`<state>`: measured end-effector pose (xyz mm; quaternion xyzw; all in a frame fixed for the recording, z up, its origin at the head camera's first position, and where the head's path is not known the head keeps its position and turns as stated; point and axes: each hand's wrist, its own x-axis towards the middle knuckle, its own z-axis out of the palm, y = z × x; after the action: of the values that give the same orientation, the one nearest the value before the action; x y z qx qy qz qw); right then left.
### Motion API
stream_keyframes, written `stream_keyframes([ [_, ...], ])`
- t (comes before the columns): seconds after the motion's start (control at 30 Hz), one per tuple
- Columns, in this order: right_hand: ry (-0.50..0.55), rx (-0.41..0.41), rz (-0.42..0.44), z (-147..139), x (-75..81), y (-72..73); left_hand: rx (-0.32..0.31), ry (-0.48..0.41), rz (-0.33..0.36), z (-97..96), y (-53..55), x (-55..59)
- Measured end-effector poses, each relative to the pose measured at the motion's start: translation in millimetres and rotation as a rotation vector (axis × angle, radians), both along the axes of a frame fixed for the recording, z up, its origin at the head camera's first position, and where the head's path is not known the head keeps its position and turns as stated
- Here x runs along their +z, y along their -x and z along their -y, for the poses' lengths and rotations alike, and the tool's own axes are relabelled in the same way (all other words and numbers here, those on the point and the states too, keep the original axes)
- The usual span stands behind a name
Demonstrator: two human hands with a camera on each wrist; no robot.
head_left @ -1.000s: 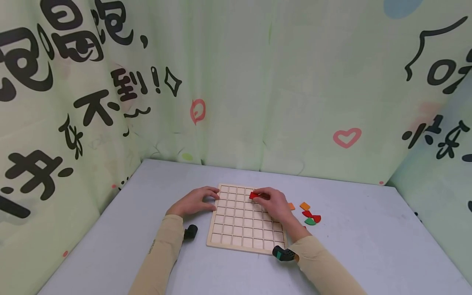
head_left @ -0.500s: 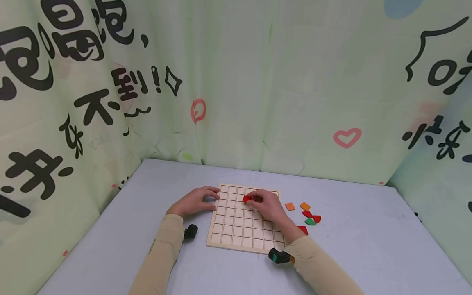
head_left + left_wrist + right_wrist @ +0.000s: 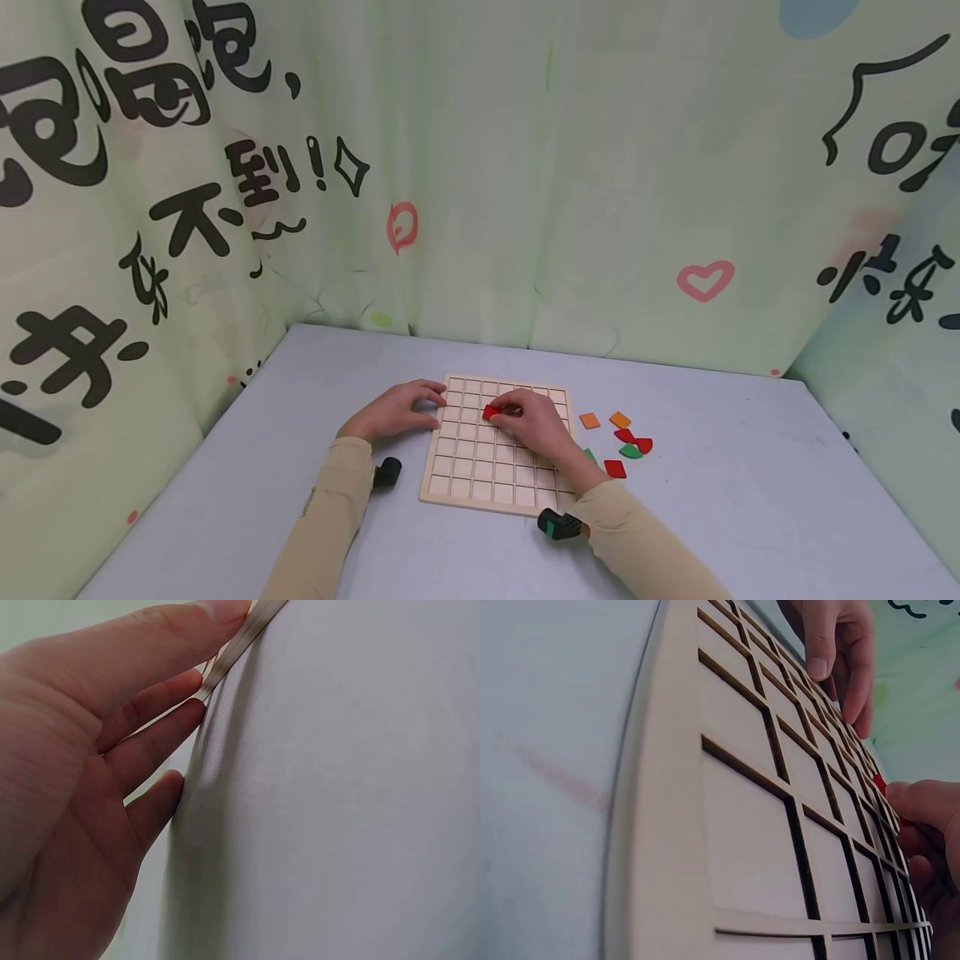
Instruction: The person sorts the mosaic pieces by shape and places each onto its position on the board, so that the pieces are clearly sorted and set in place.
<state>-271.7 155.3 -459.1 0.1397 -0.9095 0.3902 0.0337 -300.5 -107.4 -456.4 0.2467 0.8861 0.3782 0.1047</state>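
A wooden board [image 3: 472, 458] with a grid of square recesses lies on the table. Over its upper middle, my right hand [image 3: 534, 421] pinches a small red tile [image 3: 490, 412] between thumb and fingers. In the right wrist view only a red sliver of that tile [image 3: 880, 784] shows past the thumb. My left hand [image 3: 401, 408] rests at the board's left edge, thumb and fingers spread and loosely extended. The left wrist view shows its fingertips [image 3: 193, 711] right at the board's side.
Right of the board lie two orange tiles [image 3: 590, 421], a red square tile [image 3: 615, 469], rounded red pieces [image 3: 644, 445] and a green leaf-shaped piece [image 3: 631, 451]. Another green piece [image 3: 590, 455] is partly hidden by the right forearm. A printed curtain [image 3: 480, 208] surrounds the table [image 3: 712, 517].
My right hand has moved left and slightly nearer over the board with the red tile. The orange, red and green pieces beside the forearm have come into view. My left hand has stayed put.
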Motion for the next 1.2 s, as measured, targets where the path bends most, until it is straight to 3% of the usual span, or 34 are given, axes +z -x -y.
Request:
stream_keyframes([
  [0.43, -0.034, 0.062, -0.034, 2.9, -2.9, -0.9, -0.020, -0.006, -0.010, 1.7, 0.6, -2.3],
  [1.2, -0.070, 0.085, -0.091, 3.2, -6.0, 2.1, -0.018, 0.014, -0.013, 1.3, 2.8, -4.0],
])
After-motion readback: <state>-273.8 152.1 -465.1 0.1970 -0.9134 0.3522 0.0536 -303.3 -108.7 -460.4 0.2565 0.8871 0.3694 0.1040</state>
